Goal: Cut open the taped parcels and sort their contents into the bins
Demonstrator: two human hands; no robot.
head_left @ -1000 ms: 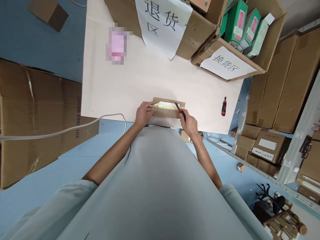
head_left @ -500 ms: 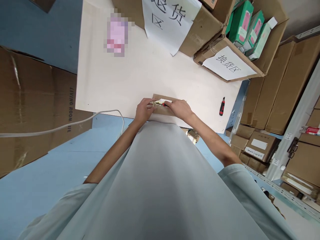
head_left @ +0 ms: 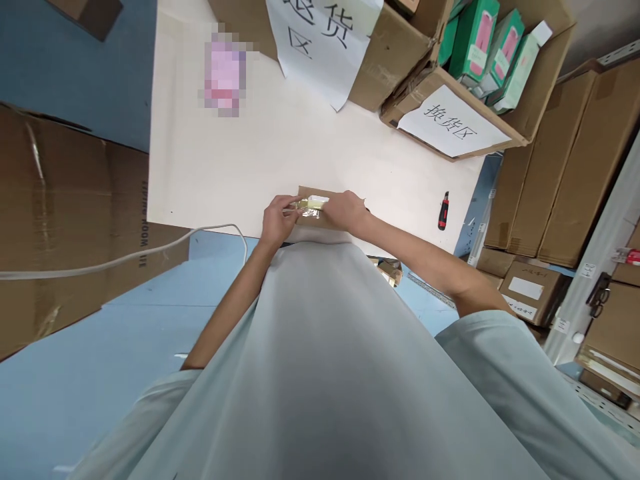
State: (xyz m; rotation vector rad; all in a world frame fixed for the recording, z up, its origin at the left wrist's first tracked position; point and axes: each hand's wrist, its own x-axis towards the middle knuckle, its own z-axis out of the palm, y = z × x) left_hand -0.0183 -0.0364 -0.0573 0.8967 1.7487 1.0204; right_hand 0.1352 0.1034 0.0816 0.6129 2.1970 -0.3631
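Note:
A small flat brown cardboard package (head_left: 320, 219) with clear shiny tape and a white label lies at the table's front edge, close to my body. My left hand (head_left: 279, 218) is at its left end, fingers bent against the tape and the package edge. Over the right part of the package is my right hand (head_left: 346, 211), its fingers curled and closed; what they hold is hidden beneath them. Further right on the white table (head_left: 240, 160) a red and black box cutter (head_left: 443, 211) lies by itself.
Two cardboard boxes with handwritten paper signs (head_left: 325, 47) (head_left: 453, 123) stand at the table's back; the right one holds green boxes (head_left: 475, 43). A blurred pink item (head_left: 225, 73) lies back left. A white cable (head_left: 125, 259) crosses the left front edge. Shelved cartons (head_left: 565, 167) stand right.
My right hand has turned and shifted over the package; the red and black tool seen at its fingertips earlier is now mostly hidden. The view has moved slightly.

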